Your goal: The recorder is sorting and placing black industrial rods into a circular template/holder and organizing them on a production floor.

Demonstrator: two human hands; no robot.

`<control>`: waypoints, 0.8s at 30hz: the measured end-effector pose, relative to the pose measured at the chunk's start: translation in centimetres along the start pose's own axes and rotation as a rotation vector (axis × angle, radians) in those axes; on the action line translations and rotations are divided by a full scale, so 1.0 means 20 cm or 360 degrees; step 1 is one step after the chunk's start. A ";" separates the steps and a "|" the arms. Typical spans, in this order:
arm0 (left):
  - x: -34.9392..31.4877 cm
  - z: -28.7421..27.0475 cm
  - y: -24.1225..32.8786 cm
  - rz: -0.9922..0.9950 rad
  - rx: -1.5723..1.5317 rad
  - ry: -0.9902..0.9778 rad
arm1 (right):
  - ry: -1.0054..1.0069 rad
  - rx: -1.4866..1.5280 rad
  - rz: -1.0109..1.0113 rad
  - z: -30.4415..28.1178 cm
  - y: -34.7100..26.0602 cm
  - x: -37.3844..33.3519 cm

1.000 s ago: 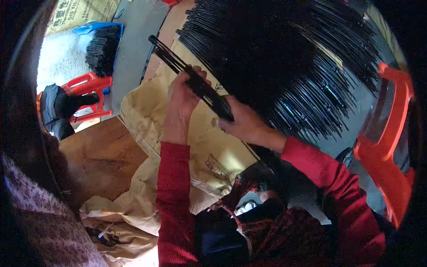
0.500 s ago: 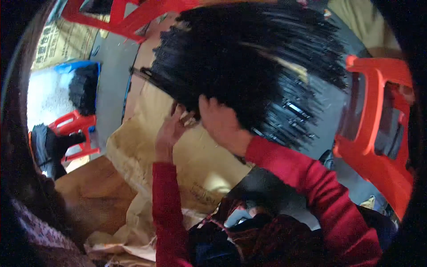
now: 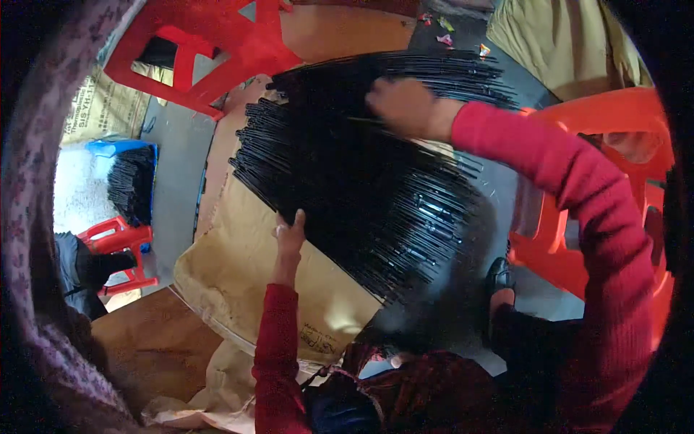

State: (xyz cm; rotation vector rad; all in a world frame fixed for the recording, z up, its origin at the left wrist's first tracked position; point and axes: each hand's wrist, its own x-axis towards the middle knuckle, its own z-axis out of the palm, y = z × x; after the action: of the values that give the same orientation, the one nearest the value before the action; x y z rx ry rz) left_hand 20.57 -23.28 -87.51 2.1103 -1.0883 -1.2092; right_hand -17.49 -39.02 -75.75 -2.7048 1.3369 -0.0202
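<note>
A wide pile of thin black rods (image 3: 340,159) lies in front of me, the ends uneven on both sides. My left hand (image 3: 290,235) is at the pile's near left edge. Its thumb and a finger show apart, and I see nothing held between them. Over the far right part of the pile is my right hand (image 3: 405,107), blurred by motion. Its fingers are bent toward the rods; whether they grip any is unclear. Beneath the pile's near side lies tan paper sacking (image 3: 246,253).
Red plastic stools stand at the far left (image 3: 195,65) and on the right (image 3: 600,123). Another red stool (image 3: 119,249) is at the left, beside a blue-edged container (image 3: 87,166) with more black rods. Small wrappers (image 3: 444,40) lie on the grey floor. A tan sack (image 3: 564,43) is at the far right.
My right hand has moved from the near edge, beside my left hand, to the far right over the pile. My left hand has shifted slightly nearer. The pile appears lower in view.
</note>
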 end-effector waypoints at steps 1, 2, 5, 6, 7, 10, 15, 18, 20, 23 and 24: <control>0.01 0.01 -0.02 0.0111 0.0056 0.0081 | -0.0006 -0.0100 0.0054 -0.01 0.13 -0.02; 0.01 0.01 -0.05 0.0131 0.0037 0.0095 | -0.0012 -0.0131 0.0126 0.00 0.24 -0.03; 0.00 0.00 -0.07 0.0049 0.0127 0.0281 | 0.0136 -0.0150 0.0238 0.05 0.48 0.05; -0.02 -0.02 -0.05 0.0081 0.0462 0.0454 | 0.0167 -0.0163 0.0351 0.07 0.55 0.09; -0.03 -0.03 -0.01 0.0045 0.0799 0.0603 | 0.0255 -0.0125 0.0325 0.11 0.60 0.14; -0.11 -0.06 0.21 0.0482 0.0901 0.0534 | -0.0027 0.0129 0.0623 0.24 0.68 0.18; -0.18 0.25 0.77 0.1656 0.1265 0.0194 | -0.0302 0.0248 0.0591 0.33 0.74 0.16; -0.06 0.61 0.99 0.1898 0.0970 -0.0182 | -0.0250 0.0298 0.0594 0.32 0.78 0.17; 0.04 0.78 1.05 0.1959 0.0920 -0.0279 | -0.0224 0.0357 0.0581 0.34 0.79 0.17; 0.12 0.89 1.04 0.1622 0.1042 -0.0551 | -0.0219 0.0264 0.0631 0.40 0.79 0.16; 0.15 0.89 1.03 0.1743 0.1147 -0.0329 | -0.0217 0.0260 0.0633 0.41 0.79 0.17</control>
State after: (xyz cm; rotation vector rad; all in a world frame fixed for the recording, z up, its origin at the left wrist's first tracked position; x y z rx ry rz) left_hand -2.33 -37.76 -83.14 1.2936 -2.5616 -0.4937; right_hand -27.39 -50.37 -85.79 -2.2236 1.7181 0.0864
